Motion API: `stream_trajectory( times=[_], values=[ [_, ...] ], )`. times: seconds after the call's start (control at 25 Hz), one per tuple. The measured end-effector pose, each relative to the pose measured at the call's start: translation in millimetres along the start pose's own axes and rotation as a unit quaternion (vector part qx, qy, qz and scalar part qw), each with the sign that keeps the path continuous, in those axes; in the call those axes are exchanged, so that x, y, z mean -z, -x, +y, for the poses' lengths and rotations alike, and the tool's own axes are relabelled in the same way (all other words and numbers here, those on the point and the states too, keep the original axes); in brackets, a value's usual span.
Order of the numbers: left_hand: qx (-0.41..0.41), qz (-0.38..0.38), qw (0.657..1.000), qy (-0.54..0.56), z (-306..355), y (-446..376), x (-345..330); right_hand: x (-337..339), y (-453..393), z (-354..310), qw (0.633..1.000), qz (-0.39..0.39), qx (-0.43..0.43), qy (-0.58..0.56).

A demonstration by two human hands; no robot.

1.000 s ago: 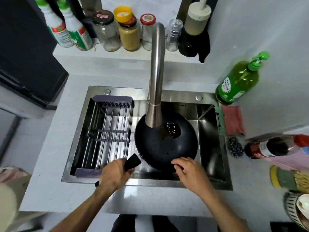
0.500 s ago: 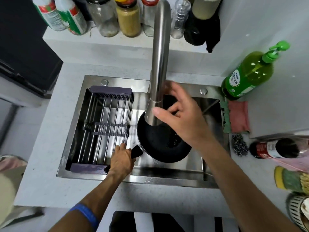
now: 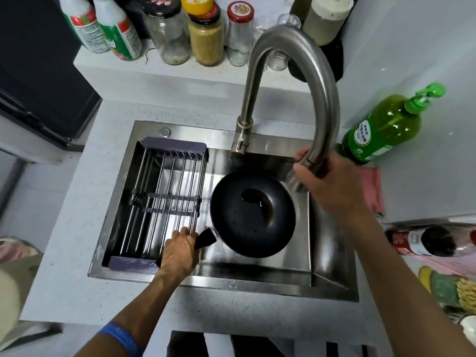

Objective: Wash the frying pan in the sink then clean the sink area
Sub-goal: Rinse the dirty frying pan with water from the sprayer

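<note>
Grey speckled desk surrounds a stainless steel sink, viewed from above. Inside the sink, a black frying pan sits right of a metal drying rack, with a small pool of dark liquid in its bowl. At the sink's near edge, the left hand has its fingers wrapped around the pan's black handle. Toward the sink's far right corner, the right hand grips the spout end of the curved steel faucet, fingers curled around it. Beyond the sink's right rim stands a green dish soap pump bottle. Behind the sink, a ledge holds 3 glass jars.
</note>
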State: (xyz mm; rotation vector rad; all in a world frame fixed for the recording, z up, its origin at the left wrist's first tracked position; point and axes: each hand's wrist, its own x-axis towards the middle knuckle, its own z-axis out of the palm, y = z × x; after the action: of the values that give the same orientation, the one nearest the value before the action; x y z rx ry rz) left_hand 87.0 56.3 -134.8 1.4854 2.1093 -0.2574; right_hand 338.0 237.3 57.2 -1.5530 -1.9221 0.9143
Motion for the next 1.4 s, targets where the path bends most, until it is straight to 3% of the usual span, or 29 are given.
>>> stream_trajectory(
  times=[0.12, 0.28, 0.4, 0.68, 0.88, 1.04, 1.16, 1.28, 1.4],
  values=[
    [-0.033, 0.058, 0.995, 0.072, 14.8, -2.0, 22.7, 18.0, -18.8, 11.8, 0.999, -0.014, -0.033, -0.003],
    [-0.092, 0.194, 0.950, 0.226, 69.0, -57.3, 110.0, 15.3, -28.5, 15.6, 0.998, -0.034, -0.044, 0.024],
    [-0.126, 0.227, 0.944, 0.203, 110.8, -101.6, 165.6, 10.3, -29.3, 19.2, 0.998, -0.017, -0.059, 0.000],
    [-0.064, 0.231, 0.963, 0.122, 125.5, -119.4, 178.8, 2.4, -28.7, 30.5, 0.998, -0.010, -0.060, -0.029],
    [-0.020, 0.220, 0.961, 0.167, 80.8, -103.0, 162.1, 3.7, -25.9, 37.6, 0.998, -0.026, -0.058, 0.001],
    [-0.087, 0.155, 0.964, 0.200, 70.4, -90.3, 160.5, 0.7, -30.2, 36.8, 0.997, -0.029, -0.068, 0.007],
    [-0.070, 0.118, 0.965, 0.223, 45.4, -35.9, 118.1, -3.0, -34.8, 33.5, 0.997, -0.021, -0.065, 0.037],
    [0.013, 0.075, 0.984, 0.163, -2.0, 32.6, 57.4, -9.6, -38.7, 25.6, 0.999, -0.009, -0.048, 0.013],
    [0.043, 0.044, 0.992, 0.107, -26.2, 71.3, 24.1, -10.4, -46.2, 25.4, 0.998, -0.004, -0.068, 0.003]
  ],
)
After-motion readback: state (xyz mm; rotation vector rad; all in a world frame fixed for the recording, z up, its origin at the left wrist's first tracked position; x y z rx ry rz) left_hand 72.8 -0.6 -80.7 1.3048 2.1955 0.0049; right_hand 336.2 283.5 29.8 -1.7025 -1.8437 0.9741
